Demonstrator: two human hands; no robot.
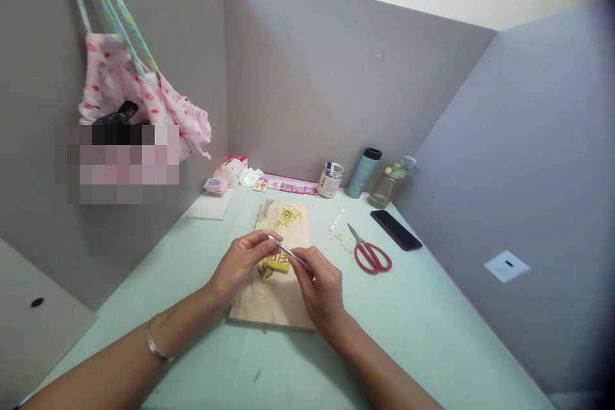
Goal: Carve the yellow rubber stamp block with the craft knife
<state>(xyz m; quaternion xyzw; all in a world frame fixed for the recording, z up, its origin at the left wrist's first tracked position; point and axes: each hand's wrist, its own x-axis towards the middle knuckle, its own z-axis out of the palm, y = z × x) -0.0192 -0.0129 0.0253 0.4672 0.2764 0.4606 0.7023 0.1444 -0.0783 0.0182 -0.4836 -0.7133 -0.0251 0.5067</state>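
Observation:
A wooden board (pixel 278 301) lies on the pale green desk (pixel 423 333), with yellow shavings (pixel 287 216) piled at its far end. A small yellow block (pixel 278 263) rests on the board between my hands. My right hand (pixel 319 288) is closed on a thin metal carving tool (pixel 288 250). The fingers of my left hand (pixel 243 261) pinch the tool's far tip, just above the block. A metal bracelet sits on my left wrist.
Red-handled scissors (pixel 369 255) and a black phone (pixel 396 230) lie right of the board. A glass jar (pixel 330 180), a teal flask (pixel 364 173) and a clear bottle (pixel 390 182) stand by the back partition. A pink cloth bag (pixel 139 96) hangs at left. Small packets (pixel 230 173) lie at the back left.

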